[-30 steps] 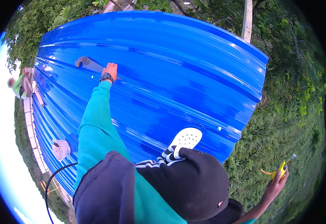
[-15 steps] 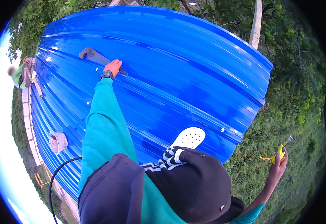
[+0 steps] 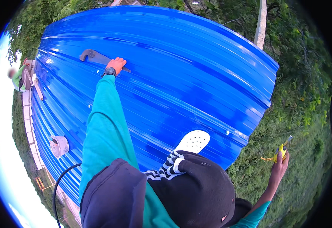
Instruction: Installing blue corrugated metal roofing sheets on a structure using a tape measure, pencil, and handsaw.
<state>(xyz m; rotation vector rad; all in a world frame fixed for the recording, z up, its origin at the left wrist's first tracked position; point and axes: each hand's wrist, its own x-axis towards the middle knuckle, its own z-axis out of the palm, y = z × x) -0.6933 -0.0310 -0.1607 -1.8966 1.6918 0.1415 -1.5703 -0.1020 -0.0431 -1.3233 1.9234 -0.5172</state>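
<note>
A handsaw (image 3: pixel 100 58) with a dark curved handle lies on a blue corrugated metal roof (image 3: pixel 196 76). My left hand (image 3: pixel 116 65), orange-coloured and with a dark watch at the wrist, is closed over the blade near its narrow tip. The fingers' undersides are hidden. Far out to the right, beyond the roof edge, my right hand (image 3: pixel 280 164) grips a yellow tape measure (image 3: pixel 279 153) with an orange strap. A metal end sticks out at the top of it.
My white perforated shoe (image 3: pixel 193 141) rests on the roof. A dirty pail (image 3: pixel 59 146) stands at the left, near a black cable (image 3: pixel 61 176). Another person (image 3: pixel 21 78) sits by the block wall (image 3: pixel 27 114). Grass (image 3: pixel 299 182) lies below the right edge; a pole (image 3: pixel 261 26) rises behind.
My left hand has shifted slightly farther away, and the saw's tip has swung with it. My right hand has moved a little left and up with the tape measure.
</note>
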